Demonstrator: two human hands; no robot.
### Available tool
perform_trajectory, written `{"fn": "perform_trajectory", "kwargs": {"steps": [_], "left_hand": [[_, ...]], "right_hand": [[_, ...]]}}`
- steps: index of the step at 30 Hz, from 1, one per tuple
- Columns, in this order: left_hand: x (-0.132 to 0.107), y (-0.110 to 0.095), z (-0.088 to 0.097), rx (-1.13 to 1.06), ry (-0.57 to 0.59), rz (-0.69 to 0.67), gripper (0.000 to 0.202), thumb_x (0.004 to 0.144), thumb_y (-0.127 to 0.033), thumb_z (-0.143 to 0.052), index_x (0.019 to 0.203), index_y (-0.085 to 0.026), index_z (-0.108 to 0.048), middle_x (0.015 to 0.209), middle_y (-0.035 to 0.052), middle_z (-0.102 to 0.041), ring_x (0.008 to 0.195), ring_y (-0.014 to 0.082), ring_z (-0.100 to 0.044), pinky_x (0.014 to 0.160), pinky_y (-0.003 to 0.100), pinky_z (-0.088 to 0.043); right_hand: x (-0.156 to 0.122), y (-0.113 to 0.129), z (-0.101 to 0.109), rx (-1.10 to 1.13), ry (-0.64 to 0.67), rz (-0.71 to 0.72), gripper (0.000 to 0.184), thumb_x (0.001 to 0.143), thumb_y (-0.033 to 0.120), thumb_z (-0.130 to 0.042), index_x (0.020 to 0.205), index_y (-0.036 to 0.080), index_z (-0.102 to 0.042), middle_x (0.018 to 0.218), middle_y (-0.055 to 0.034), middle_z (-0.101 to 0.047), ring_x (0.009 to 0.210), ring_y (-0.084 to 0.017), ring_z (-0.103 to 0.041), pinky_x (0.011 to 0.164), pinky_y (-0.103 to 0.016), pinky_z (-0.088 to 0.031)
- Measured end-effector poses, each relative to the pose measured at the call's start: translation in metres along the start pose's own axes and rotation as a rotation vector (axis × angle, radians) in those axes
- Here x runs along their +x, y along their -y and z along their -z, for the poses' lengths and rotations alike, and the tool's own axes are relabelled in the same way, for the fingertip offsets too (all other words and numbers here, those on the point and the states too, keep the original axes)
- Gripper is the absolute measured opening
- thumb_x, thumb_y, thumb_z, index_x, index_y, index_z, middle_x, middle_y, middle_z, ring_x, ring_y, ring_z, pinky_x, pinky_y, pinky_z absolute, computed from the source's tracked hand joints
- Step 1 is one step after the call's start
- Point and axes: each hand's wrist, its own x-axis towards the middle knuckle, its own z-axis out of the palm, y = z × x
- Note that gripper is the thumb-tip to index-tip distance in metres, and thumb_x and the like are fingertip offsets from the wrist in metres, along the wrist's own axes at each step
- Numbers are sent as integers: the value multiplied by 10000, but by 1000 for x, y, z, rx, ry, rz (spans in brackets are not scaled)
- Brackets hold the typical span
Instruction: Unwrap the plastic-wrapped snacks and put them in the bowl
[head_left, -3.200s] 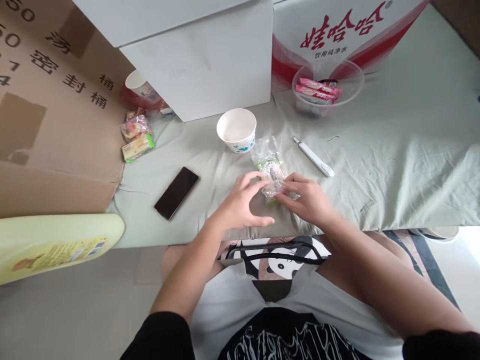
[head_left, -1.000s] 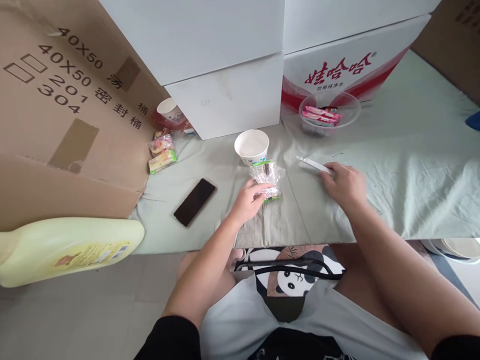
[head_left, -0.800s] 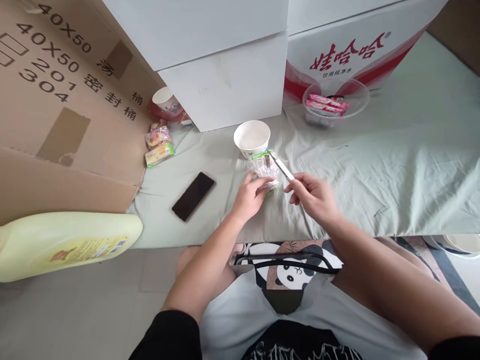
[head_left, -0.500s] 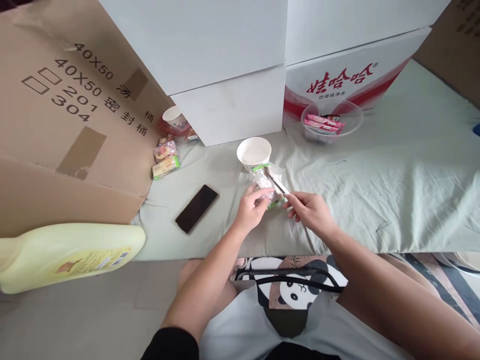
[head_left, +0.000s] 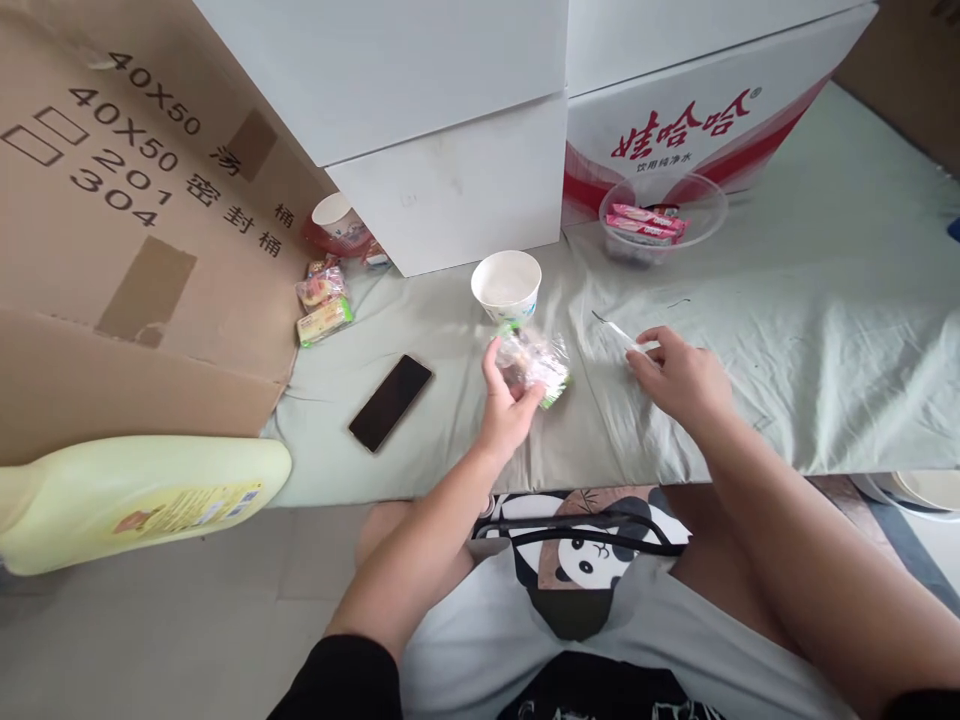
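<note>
My left hand point(head_left: 507, 408) grips a clear snack packet point(head_left: 532, 361) with a green edge, lifted slightly over the pale green cloth point(head_left: 787, 330), just in front of a white paper cup point(head_left: 506, 285). My right hand point(head_left: 679, 375) rests on the cloth to the right, fingers curled around the end of a thin white utility knife point(head_left: 619, 331) whose blade end points up and left, lying on the cloth.
A black phone point(head_left: 391, 402) lies left of the packet. More snack packets point(head_left: 322, 305) and a cup point(head_left: 335, 217) sit by the brown cardboard box point(head_left: 135, 250). A clear bowl point(head_left: 661, 218) with pink bars stands before white boxes point(head_left: 450, 180). A yellow jug point(head_left: 135, 500) lies at lower left.
My right hand fetched the white knife, brought its tip to the packet, then carried it back right onto the cloth. My left hand has lifted and tilted the packet.
</note>
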Motion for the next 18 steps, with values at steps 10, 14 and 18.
{"fn": "perform_trajectory", "kwargs": {"steps": [10, 14, 18], "left_hand": [[18, -22, 40, 482, 77, -200, 855, 770, -472, -805, 1506, -262, -425, 1585, 157, -455, 1490, 352, -421, 1200, 524, -392], [39, -17, 20, 389, 180, -173, 338, 872, -340, -669, 1175, -191, -671, 1214, 112, -734, 1139, 246, -690, 1005, 371, -529], [33, -28, 32, 336, 38, -78, 133, 858, -275, -584, 838, -189, -683, 803, 25, -732, 735, 164, -669, 716, 280, -515]], "right_hand": [[-24, 14, -29, 219, 97, 753, 610, 901, 483, -667, 1413, 185, -521, 1350, -187, -659, 1228, -345, -653, 979, -519, -570], [-29, 17, -30, 214, 178, 901, 183, 961, 252, -560, 1087, 235, -692, 1258, -119, -717, 1131, -280, -709, 952, -475, -580], [-17, 2, -15, 196, 56, 806, 144, 921, 202, -564, 877, 232, -699, 1205, -100, -737, 1046, -270, -734, 909, -471, -591]]}}
